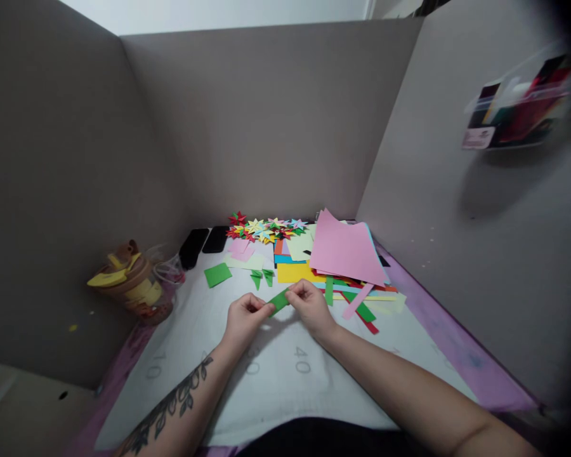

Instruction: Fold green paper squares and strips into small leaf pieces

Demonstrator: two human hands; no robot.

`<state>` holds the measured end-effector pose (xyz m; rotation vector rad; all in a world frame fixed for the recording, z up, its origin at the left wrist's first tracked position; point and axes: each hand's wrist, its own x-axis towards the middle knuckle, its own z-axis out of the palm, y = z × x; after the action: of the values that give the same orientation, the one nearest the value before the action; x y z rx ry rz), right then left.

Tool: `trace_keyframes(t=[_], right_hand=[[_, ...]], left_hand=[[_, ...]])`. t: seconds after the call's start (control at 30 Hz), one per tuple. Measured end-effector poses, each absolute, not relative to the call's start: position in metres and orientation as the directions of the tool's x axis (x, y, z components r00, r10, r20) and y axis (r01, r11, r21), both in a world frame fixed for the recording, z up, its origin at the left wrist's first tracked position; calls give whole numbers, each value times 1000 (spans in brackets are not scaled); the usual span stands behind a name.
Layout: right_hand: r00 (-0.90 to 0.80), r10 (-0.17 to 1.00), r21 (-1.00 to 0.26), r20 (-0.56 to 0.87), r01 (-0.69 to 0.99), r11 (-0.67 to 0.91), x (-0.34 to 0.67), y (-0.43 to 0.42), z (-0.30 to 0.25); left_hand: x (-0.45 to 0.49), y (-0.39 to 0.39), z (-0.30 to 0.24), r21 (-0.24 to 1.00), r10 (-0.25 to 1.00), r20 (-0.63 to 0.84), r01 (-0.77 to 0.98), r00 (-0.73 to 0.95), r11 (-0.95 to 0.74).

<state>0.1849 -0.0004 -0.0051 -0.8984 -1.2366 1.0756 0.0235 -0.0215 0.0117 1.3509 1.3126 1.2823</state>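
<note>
A narrow green paper strip [279, 301] is held just above the white mat [266, 381], tilted up to the right. My left hand [244, 320] pinches its lower left end with closed fingers. My right hand [311, 308] pinches its upper right end, fingers also closed. Just beyond the hands lie two small folded green pieces [261, 277] and a green paper square [217, 274].
A stack of coloured sheets topped by a pink sheet [345, 251] lies at the right, with loose paper strips [361, 301] beside it. Several folded paper stars [266, 228] sit at the back. Two black phones [204, 242] and a jar [133, 285] are at the left. Grey partition walls surround the desk.
</note>
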Motion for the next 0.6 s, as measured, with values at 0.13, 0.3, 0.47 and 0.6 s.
trace_keyframes(t=[0.13, 0.3, 0.47, 0.6], right_hand=[[9, 964, -954, 266, -145, 264, 184, 0, -5], [16, 970, -949, 244, -200, 242, 183, 1, -6], [22, 969, -952, 246, -181, 246, 183, 1, -7], [16, 966, -955, 256, -151, 256, 184, 0, -6]], left_hand=[[23, -22, 12, 986, 991, 115, 128, -65, -106], [23, -21, 10, 985, 991, 114, 136, -64, -105], [23, -22, 11, 986, 991, 107, 135, -76, -96], [24, -23, 13, 988, 992, 87, 133, -89, -75]])
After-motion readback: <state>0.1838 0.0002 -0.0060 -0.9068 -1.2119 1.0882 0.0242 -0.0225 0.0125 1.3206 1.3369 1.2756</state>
